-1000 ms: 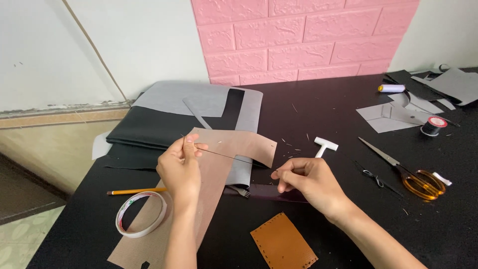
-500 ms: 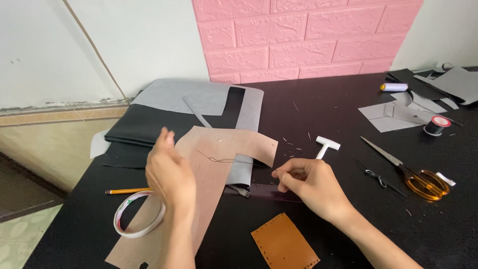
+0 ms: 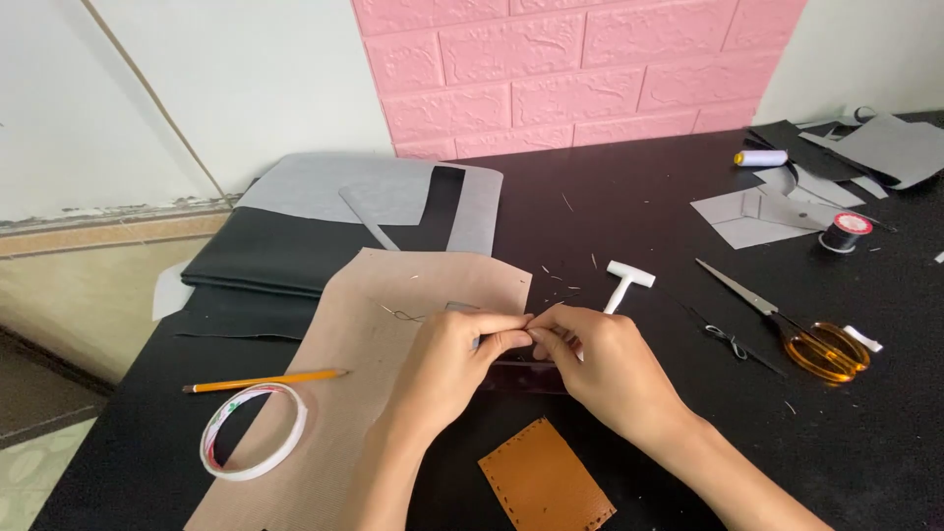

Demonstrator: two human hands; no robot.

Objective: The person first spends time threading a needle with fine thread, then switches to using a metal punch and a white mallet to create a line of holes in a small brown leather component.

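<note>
My left hand (image 3: 457,359) and my right hand (image 3: 605,364) meet fingertip to fingertip over a small dark leather strip (image 3: 521,378), which lies on the black table (image 3: 639,216). My right hand pinches the strip's upper edge. My left thumb and forefinger pinch a thin thread (image 3: 401,314) close against it. The thread trails left in a small loop across a tan paper sheet (image 3: 344,413). Whether a needle is between the fingers is hidden. A brown leather piece (image 3: 546,484) with punched edge holes lies just in front of my hands.
A tape roll (image 3: 253,444) and a yellow pencil (image 3: 265,380) lie to the left. A white T-shaped tool (image 3: 627,279), small snips (image 3: 730,340), amber-handled scissors (image 3: 792,324), a black thread spool (image 3: 846,233) and grey paper pieces (image 3: 757,211) lie to the right. Folded black fabric (image 3: 265,261) sits behind.
My left hand, raised with the thread pulled up, has come down and to the right to meet my right hand at the dark strip. My right hand has stayed in place.
</note>
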